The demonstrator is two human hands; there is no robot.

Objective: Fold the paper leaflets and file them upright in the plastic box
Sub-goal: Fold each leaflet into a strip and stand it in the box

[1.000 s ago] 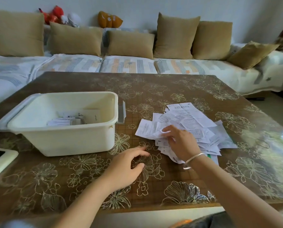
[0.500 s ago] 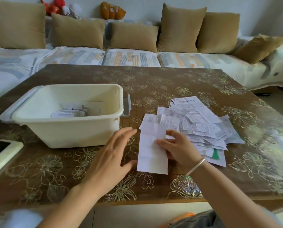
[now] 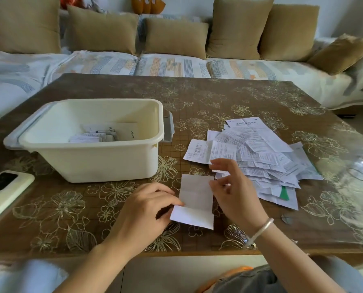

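Note:
One white leaflet (image 3: pixel 196 197) lies blank side up near the table's front edge, creased across, with its lower flap slightly raised. My left hand (image 3: pixel 142 212) pinches its lower left edge with curled fingers. My right hand (image 3: pixel 233 191) hovers at the leaflet's right edge with its fingers loosely spread and the thumb tip beside the paper. A loose pile of printed leaflets (image 3: pixel 260 157) spreads to the right. The cream plastic box (image 3: pixel 91 163) stands to the left, and several folded leaflets (image 3: pixel 87 137) stand in it.
A white phone (image 3: pixel 5 187) lies at the table's left edge. The brown table (image 3: pixel 218 98) has a glossy floral cover. A sofa (image 3: pixel 172 66) with tan cushions runs behind the table. A grey lid (image 3: pixel 169 129) is tucked under the box.
The leaflet was pulled off the pile toward the front edge. My left hand came down onto its left edge. My right hand lifted from the paper's middle to its right edge.

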